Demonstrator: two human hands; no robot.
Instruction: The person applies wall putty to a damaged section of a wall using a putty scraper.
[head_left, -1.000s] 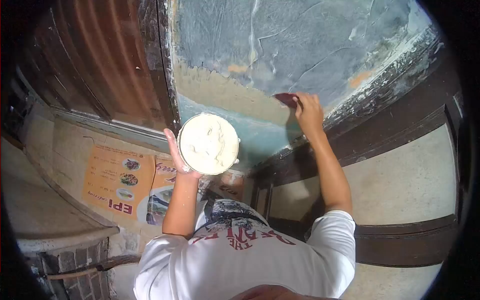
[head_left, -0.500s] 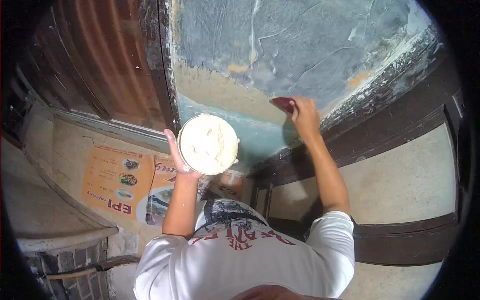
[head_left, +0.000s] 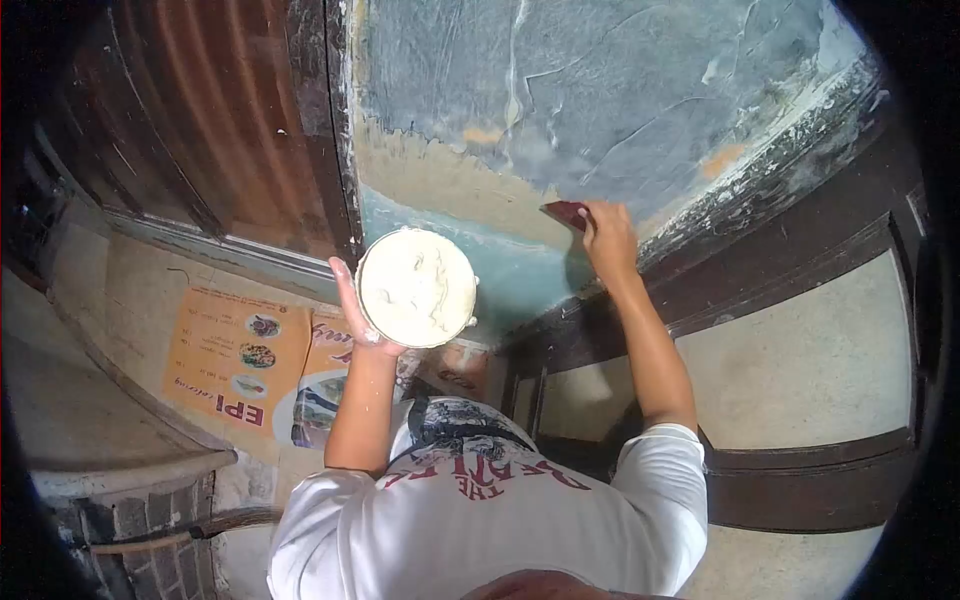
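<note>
Scraper (head_left: 567, 211) pinched in my right hand (head_left: 611, 240), blade pointing left along the wall (head_left: 600, 110), contact unclear; left hand (head_left: 356, 316) holds the paste-filled tub (head_left: 420, 345), lower and further left.

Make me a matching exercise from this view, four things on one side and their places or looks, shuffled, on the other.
1. round container of pale paste
2. dark red scraper
3. orange poster
4. white T-shirt

A. printed in red, worn by the person
B. in the right hand, at the wall
C. lying on the floor
D. held up on the left hand

Pairs: 1-D, 2-B, 3-C, 4-A.
</note>
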